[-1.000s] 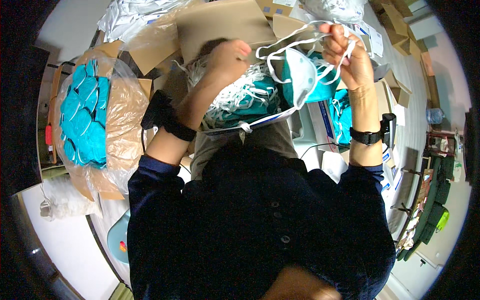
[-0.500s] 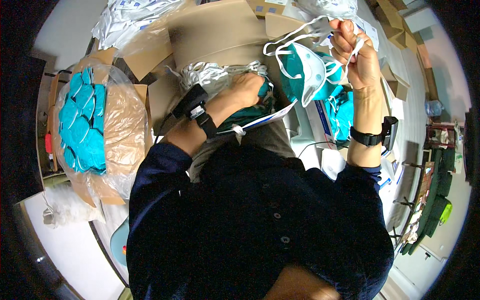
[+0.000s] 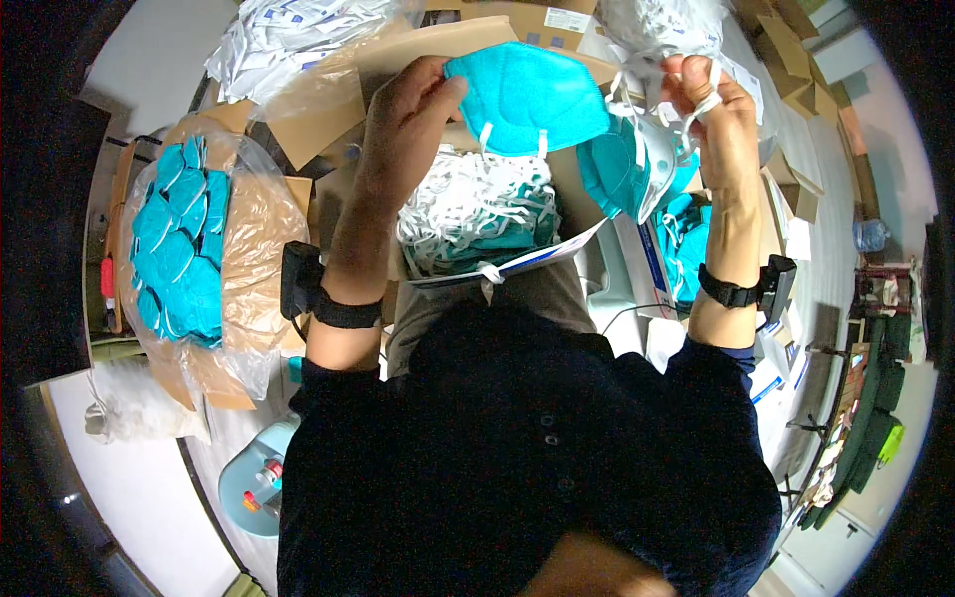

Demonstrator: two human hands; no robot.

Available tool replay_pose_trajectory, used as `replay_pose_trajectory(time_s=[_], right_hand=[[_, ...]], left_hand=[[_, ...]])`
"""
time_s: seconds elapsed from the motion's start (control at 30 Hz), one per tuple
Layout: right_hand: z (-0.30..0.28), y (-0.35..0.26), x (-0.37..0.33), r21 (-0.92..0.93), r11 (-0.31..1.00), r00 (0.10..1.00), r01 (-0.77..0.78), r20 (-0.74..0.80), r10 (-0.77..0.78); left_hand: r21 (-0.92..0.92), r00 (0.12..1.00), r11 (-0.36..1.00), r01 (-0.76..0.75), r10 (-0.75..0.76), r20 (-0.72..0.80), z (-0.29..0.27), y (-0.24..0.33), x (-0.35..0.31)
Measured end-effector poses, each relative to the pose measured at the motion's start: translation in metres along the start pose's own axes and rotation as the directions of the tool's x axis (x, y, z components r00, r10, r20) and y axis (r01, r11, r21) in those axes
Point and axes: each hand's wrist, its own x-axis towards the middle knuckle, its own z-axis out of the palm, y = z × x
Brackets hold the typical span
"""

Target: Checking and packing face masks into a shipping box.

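Observation:
My left hand [image 3: 413, 114] is closed on the edge of a teal face mask [image 3: 532, 98], raised above an open box. Two short white strap parts hang from the mask's lower side. At the right, my right hand [image 3: 711, 95] grips the white straps [image 3: 627, 90] of several more masks, which dangle below it. Among these, one teal mask [image 3: 609, 169] faces outward, and another shows its white inside [image 3: 657, 164]. Below my hands the box holds a heap of masks [image 3: 477, 209] with tangled white straps.
On the left stands a plastic-lined carton [image 3: 259, 249] with stacked teal masks [image 3: 179, 254]. White packets [image 3: 288, 45] pile up at the far left. More teal masks [image 3: 686, 249] lie at the right. A pale blue stool [image 3: 239, 488] with small items is at lower left.
My left hand has come up out of the box with a teal mask and moved it toward the hanging ones. The right hand still grips the straps and has shifted little.

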Motion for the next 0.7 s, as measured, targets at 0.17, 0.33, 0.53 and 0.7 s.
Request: replay_pose_trajectory(time_s=[0.17,0.33,0.53,0.7], right_hand=[[0.042,-0.016,-0.012,-0.214,0.962,0.973,0.168,0.192,-0.127],[0.07,-0.019,-0.006,-0.002,0.986,0.983,0.167,0.074,-0.166],[0.075,-0.001,0.007,0.082,0.991,0.994,0.105,0.028,-0.108],[0.088,0.009,0.008,0.085,0.992,0.992,0.096,0.078,-0.103]], left_hand=[[-0.068,0.981,0.995,0.066,-0.052,0.187,0.003,0.01,0.011],[-0.329,0.988,0.942,0.067,-0.11,-0.113,0.036,0.0,-0.005],[-0.557,0.915,0.748,0.36,-0.399,0.055,0.045,0.007,-0.025],[-0.484,0.961,0.831,0.273,-0.251,0.111,0.052,0.006,-0.031]])
